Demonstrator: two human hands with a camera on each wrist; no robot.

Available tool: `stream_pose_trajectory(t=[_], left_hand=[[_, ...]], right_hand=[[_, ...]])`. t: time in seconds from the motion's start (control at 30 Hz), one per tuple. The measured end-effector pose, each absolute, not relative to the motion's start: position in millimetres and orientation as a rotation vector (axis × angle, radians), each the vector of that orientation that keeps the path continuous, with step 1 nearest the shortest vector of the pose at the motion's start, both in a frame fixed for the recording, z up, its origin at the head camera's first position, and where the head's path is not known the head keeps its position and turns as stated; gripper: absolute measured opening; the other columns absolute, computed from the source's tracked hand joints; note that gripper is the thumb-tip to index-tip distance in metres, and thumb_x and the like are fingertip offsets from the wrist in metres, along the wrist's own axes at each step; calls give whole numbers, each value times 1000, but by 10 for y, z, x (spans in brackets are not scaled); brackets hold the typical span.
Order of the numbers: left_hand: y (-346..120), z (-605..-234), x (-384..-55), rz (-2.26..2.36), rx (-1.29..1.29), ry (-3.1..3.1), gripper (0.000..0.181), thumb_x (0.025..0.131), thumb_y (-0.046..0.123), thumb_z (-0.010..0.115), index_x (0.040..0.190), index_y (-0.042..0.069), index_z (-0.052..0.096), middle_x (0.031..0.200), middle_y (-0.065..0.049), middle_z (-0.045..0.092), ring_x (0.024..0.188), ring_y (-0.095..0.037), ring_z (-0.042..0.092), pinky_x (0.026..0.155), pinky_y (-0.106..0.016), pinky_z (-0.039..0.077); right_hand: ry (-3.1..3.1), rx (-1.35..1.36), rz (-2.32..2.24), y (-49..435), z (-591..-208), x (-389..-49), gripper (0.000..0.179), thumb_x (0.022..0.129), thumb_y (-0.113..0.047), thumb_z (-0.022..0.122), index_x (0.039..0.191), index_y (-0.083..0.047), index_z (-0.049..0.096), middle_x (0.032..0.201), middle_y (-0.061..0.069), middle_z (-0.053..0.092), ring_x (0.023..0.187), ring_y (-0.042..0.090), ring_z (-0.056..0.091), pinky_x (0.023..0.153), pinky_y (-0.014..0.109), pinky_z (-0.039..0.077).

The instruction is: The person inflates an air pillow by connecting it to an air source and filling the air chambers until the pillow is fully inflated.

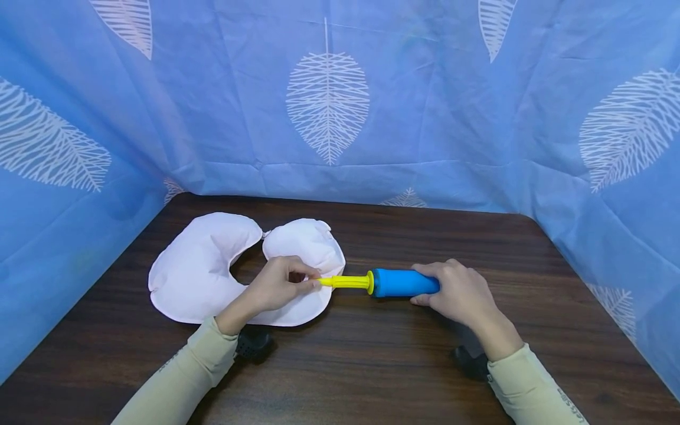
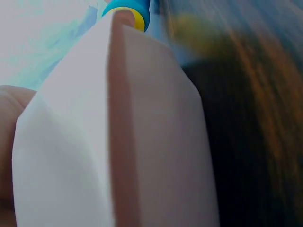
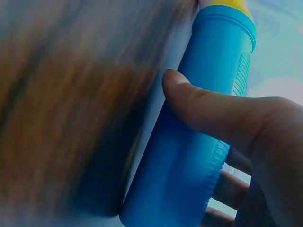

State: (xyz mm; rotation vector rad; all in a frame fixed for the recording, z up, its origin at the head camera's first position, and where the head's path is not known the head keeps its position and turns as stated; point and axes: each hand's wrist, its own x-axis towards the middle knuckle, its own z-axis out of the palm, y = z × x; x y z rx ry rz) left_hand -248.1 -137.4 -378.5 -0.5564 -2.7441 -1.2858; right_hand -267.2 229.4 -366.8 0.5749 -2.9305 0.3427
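A white U-shaped neck pillow (image 1: 196, 277), softly puffed and creased, lies on the left of the table. At its right lobe my left hand (image 1: 273, 286) pinches with thumb and finger where the yellow tip meets the fabric; the fingers hide the joint itself. That tip belongs to a hand pump (image 1: 405, 283) with a blue barrel and a ribbed yellow stem (image 1: 350, 282), lying level and pointing left. My right hand (image 1: 461, 292) grips the barrel's right end, its thumb across the blue side (image 3: 170, 156) in the right wrist view. Pillow fabric (image 2: 165, 123) fills much of the left wrist view.
Under everything is a dark wood-grain table (image 1: 361, 366) with rounded far corners. Blue cloth (image 1: 414, 118) printed with white leaves rises along its back and sides. Black wrist-camera housings (image 1: 254, 344) hang below both forearms.
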Motion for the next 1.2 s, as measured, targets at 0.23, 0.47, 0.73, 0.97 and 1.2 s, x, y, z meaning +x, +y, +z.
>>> stream_pose_trajectory(t=[0.23, 0.47, 0.73, 0.97, 1.2], left_hand=[[-1379, -3791, -2483, -1296, -537, -2749, 18, 92, 9, 83, 110, 9, 86, 90, 1, 75, 78, -14, 56, 71, -24, 46], [-1378, -3798, -2480, -1300, -533, -2756, 18, 92, 9, 83, 110, 9, 86, 91, 0, 76, 78, -14, 57, 71, -24, 47], [-1374, -3791, -2483, -1303, -526, -2758, 17, 92, 9, 83, 109, 9, 86, 91, 0, 75, 78, -14, 56, 71, -23, 46], [-1400, -3793, -2490, -1319, -499, -2748, 17, 92, 9, 83, 108, 9, 86, 87, 0, 73, 76, -15, 56, 69, -23, 46], [-1403, -3783, -2484, -1322, -508, -2742, 17, 92, 9, 83, 108, 8, 86, 88, 0, 74, 76, -15, 55, 69, -23, 45]], right_hand=[[-2988, 499, 389, 2618, -3639, -2750, 68, 82, -37, 93, 143, -17, 71, 138, 29, 69, 119, 50, 64, 79, 61, 56], [-3061, 378, 468, 2989, -3622, -2845, 70, 84, -34, 92, 147, -16, 68, 145, 34, 62, 117, 51, 61, 80, 64, 54], [-3108, 253, 481, 3208, -3602, -2861, 73, 84, -34, 91, 149, -14, 65, 147, 39, 56, 115, 54, 57, 79, 67, 51], [-3060, 354, 498, 3045, -3622, -2840, 69, 85, -29, 92, 146, -10, 67, 143, 36, 62, 121, 56, 58, 89, 71, 50], [-2969, 545, 424, 2666, -3650, -2765, 68, 84, -32, 93, 144, -10, 69, 138, 29, 69, 124, 53, 63, 91, 69, 53]])
